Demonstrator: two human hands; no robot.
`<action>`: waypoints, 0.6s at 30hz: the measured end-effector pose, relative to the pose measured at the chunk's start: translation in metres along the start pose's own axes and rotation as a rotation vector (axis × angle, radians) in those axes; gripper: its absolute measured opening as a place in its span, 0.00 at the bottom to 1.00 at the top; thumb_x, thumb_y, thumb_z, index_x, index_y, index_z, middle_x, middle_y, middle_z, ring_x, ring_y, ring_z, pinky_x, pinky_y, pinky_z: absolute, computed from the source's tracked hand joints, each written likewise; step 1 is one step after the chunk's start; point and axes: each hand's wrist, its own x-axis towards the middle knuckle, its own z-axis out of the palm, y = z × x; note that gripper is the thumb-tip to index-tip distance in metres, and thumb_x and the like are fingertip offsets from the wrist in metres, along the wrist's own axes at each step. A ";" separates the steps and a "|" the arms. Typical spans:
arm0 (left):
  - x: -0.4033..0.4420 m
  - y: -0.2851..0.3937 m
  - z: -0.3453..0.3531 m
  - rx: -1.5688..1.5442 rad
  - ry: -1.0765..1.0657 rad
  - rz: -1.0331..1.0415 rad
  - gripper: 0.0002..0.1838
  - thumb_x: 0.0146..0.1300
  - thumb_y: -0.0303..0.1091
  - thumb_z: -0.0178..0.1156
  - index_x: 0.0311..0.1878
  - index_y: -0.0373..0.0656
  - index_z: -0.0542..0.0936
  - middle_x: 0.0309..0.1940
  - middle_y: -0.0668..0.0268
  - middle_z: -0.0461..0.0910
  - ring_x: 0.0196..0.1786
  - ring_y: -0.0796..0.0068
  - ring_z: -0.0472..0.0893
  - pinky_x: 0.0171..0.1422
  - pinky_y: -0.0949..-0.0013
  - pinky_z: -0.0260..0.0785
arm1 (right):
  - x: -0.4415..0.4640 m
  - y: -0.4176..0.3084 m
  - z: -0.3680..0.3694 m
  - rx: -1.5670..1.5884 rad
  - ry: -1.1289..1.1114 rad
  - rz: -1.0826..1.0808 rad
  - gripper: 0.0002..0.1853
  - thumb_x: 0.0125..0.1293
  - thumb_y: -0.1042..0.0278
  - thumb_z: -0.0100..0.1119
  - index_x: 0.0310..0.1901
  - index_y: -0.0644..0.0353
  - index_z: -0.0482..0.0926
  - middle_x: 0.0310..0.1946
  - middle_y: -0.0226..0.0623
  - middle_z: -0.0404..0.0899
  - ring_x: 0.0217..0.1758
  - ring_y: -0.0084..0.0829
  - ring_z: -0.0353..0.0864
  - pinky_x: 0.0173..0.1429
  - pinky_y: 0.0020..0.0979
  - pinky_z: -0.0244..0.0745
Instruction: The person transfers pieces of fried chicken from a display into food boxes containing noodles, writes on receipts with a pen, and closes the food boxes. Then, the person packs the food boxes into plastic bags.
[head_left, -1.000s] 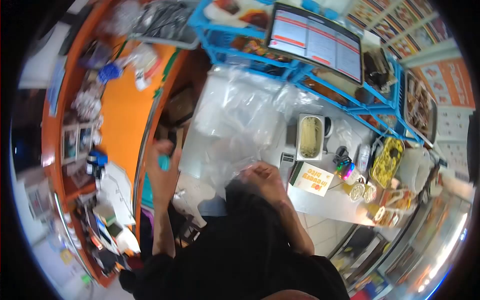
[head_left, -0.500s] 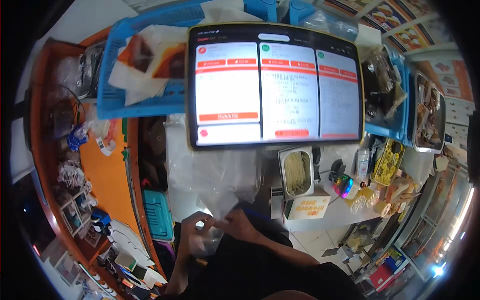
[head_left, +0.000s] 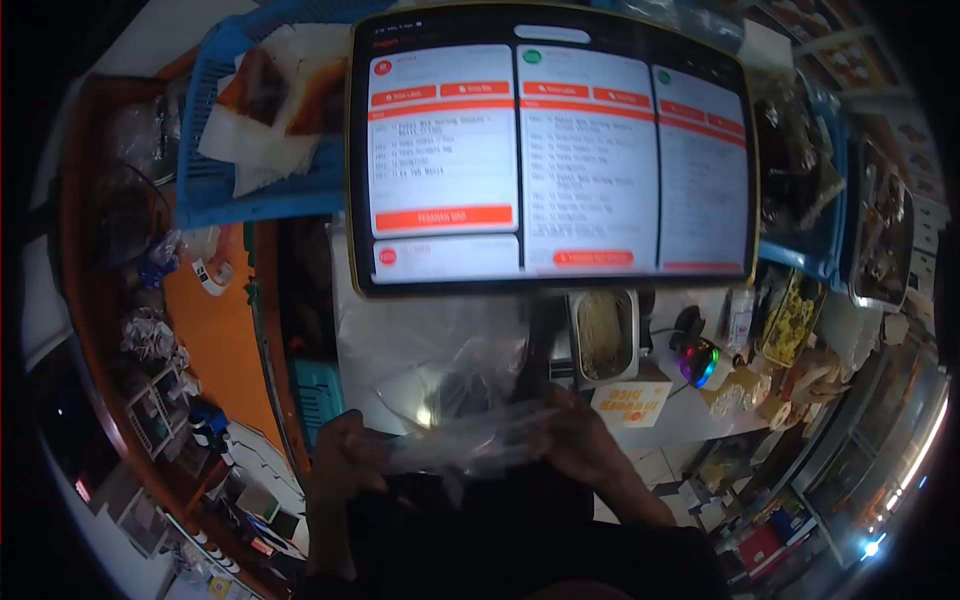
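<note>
The counter [head_left: 690, 425] is spanning the middle of the scene. Clear plastic [head_left: 375, 330] is covering its left part. The tablet [head_left: 555, 150] is facing the near side and hiding the far area, so low handling is probably serving best here. The bag [head_left: 465, 440], clear and crumpled, is extending left to right at the counter's near edge, between the two hands. The tray [head_left: 604, 380] is standing to the right and farther off; the box [head_left: 632, 405] is sitting just nearer than it, so wide pulls to the right are risking contact. The left hand [head_left: 347, 450] is holding the bag's left end, its grip clamped on the film; the right hand [head_left: 585, 440] is clamping the right end. Even, light tension is likely preventing tears in such thin film. Blur is obscuring exact finger placement and any opening.
</note>
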 end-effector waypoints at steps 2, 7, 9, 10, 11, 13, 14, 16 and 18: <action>-0.022 0.003 -0.015 0.557 -0.143 0.263 0.16 0.67 0.49 0.61 0.36 0.48 0.71 0.21 0.73 0.69 0.25 0.80 0.73 0.33 0.68 0.67 | -0.037 -0.008 -0.014 0.135 -0.166 0.083 0.08 0.69 0.76 0.52 0.36 0.51 0.64 0.29 0.28 0.70 0.29 0.22 0.75 0.30 0.24 0.70; -0.086 -0.007 -0.096 0.473 -0.161 0.971 0.20 0.65 0.46 0.61 0.51 0.42 0.76 0.40 0.63 0.75 0.40 0.69 0.78 0.43 0.61 0.74 | -0.125 -0.026 -0.010 -0.207 -0.077 -0.347 0.14 0.64 0.79 0.62 0.32 0.52 0.65 0.18 0.23 0.64 0.17 0.19 0.71 0.20 0.26 0.60; -0.094 -0.015 -0.083 0.792 0.356 1.176 0.21 0.66 0.46 0.60 0.54 0.41 0.75 0.43 0.62 0.75 0.43 0.68 0.78 0.46 0.62 0.74 | -0.132 -0.012 -0.024 -0.765 -0.672 -0.787 0.16 0.62 0.77 0.67 0.30 0.54 0.65 0.14 0.27 0.62 0.16 0.25 0.71 0.20 0.30 0.58; -0.095 -0.020 -0.074 0.982 0.535 1.219 0.21 0.66 0.46 0.59 0.55 0.40 0.74 0.45 0.62 0.75 0.45 0.67 0.78 0.47 0.62 0.74 | -0.138 0.000 -0.015 -0.877 -0.814 -0.739 0.16 0.60 0.74 0.70 0.30 0.58 0.67 0.18 0.32 0.67 0.18 0.34 0.71 0.22 0.34 0.61; -0.091 -0.025 -0.066 1.147 0.665 1.252 0.22 0.66 0.45 0.58 0.56 0.40 0.73 0.46 0.61 0.75 0.47 0.67 0.78 0.48 0.62 0.74 | -0.133 0.022 -0.012 -0.952 -0.796 -0.705 0.15 0.59 0.75 0.70 0.32 0.58 0.69 0.21 0.32 0.69 0.20 0.35 0.72 0.24 0.35 0.64; -0.089 -0.042 -0.055 1.327 0.776 1.276 0.23 0.67 0.45 0.57 0.58 0.39 0.72 0.49 0.61 0.75 0.50 0.66 0.78 0.51 0.62 0.74 | -0.116 0.069 -0.015 -1.128 -0.640 -0.837 0.15 0.57 0.76 0.71 0.36 0.59 0.70 0.26 0.33 0.72 0.24 0.37 0.74 0.29 0.37 0.69; -0.088 -0.048 -0.052 1.402 0.788 1.283 0.24 0.67 0.45 0.57 0.60 0.38 0.72 0.51 0.60 0.76 0.51 0.65 0.78 0.53 0.62 0.74 | -0.109 0.087 -0.021 -1.220 -0.486 -1.012 0.16 0.56 0.77 0.71 0.37 0.59 0.70 0.28 0.34 0.72 0.26 0.37 0.75 0.32 0.38 0.71; -0.093 -0.062 -0.052 1.496 0.814 1.276 0.25 0.68 0.44 0.55 0.62 0.38 0.70 0.54 0.60 0.76 0.54 0.64 0.78 0.56 0.63 0.74 | -0.109 0.108 -0.036 -1.084 -0.411 -0.909 0.16 0.57 0.76 0.71 0.37 0.59 0.68 0.28 0.35 0.72 0.26 0.35 0.74 0.32 0.35 0.71; -0.102 -0.076 -0.052 1.564 0.821 1.258 0.27 0.68 0.44 0.54 0.65 0.37 0.69 0.57 0.59 0.76 0.57 0.63 0.78 0.59 0.63 0.74 | -0.126 0.116 -0.045 -0.989 -0.379 -0.693 0.17 0.58 0.76 0.71 0.34 0.58 0.66 0.26 0.33 0.70 0.25 0.31 0.72 0.29 0.30 0.69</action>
